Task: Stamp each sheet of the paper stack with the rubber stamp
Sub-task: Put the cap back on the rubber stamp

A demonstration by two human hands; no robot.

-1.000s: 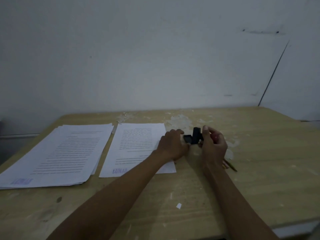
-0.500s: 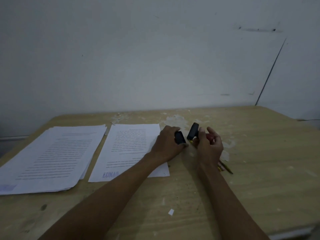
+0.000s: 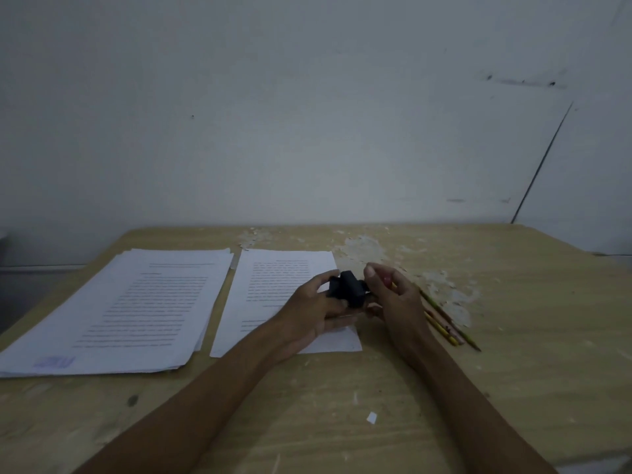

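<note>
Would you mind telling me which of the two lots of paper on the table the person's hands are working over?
The right-hand sheet, lying nearer the pencils. The left hand and black rubber stamp overlap it; the thicker left stack lies apart, untouched.

worn wooden table (image 3: pixel 513 336), pencils (image 3: pixel 444 323) at right, paper scrap (image 3: pixel 371 418), white wall (image 3: pixel 307 114)

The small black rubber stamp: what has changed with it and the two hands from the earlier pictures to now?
The small black rubber stamp, held half a second ago as two separate pieces, is now together between the left hand and right hand, above the single printed white sheet. The thick white paper stack and the pencils stayed in place.
</note>
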